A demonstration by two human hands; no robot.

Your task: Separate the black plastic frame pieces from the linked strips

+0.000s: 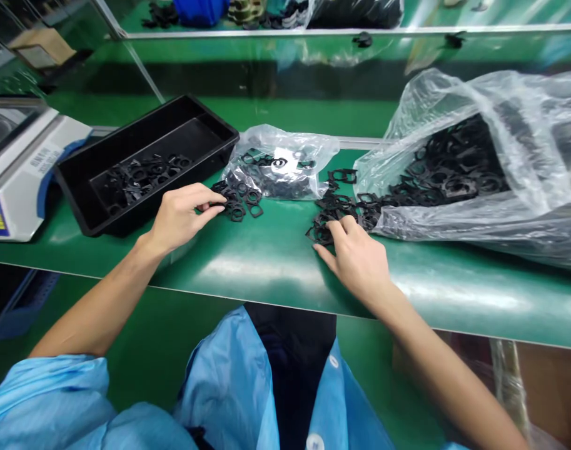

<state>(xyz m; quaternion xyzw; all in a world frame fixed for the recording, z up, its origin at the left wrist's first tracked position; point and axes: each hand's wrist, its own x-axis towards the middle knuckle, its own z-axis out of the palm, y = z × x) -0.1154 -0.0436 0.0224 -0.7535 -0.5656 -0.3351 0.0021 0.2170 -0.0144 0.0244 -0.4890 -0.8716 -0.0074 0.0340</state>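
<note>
My left hand (184,212) is closed in a pinch at a small heap of flat black plastic ring parts (241,201), its fingertips at a part on the heap's left edge. My right hand (355,253) reaches to a larger heap of the same parts (341,205). Its index and middle fingers bend onto the near edge, and the thumb stands apart from them; I see no part held between them. This heap runs into the mouth of a big clear plastic bag (501,219) full of black parts. Behind the small heap lies a smaller clear bag (285,147) with parts inside.
A black tray (172,119) holding a pile of parts stands tilted left of my left hand. Beyond it at the far left is a white scale (29,187). A raised shelf edge (266,32) crosses the back, with a blue bin (201,11) above.
</note>
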